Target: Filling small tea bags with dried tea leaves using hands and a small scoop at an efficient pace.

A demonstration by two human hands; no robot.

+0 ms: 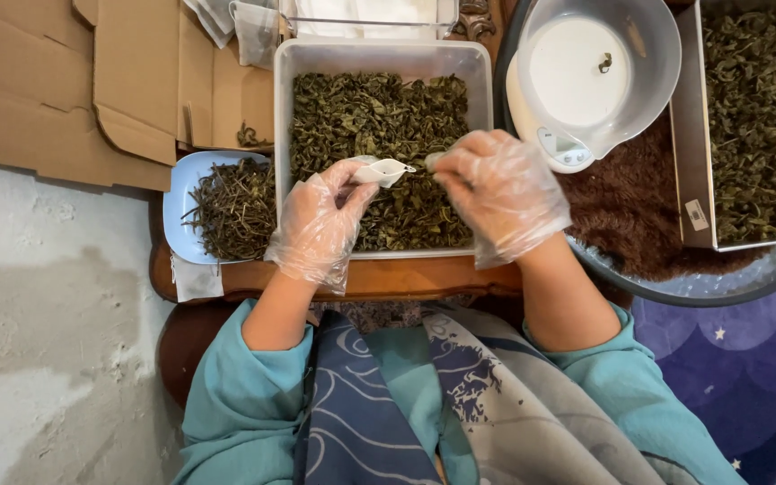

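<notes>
Thin, crinkled clear plastic gloves covered the left hand (321,220) and right hand (500,193). Between them sat a small white pouch (383,171) of soft, matt, paper-like mesh. The white tub (285,108) was smooth plastic, its dried leaves (379,126) dull and shrivelled. The blue plate (177,193) looked glossy, the cardboard (38,90) matt, the wooden table edge (406,278) polished, the brown mat (626,211) furry.
</notes>
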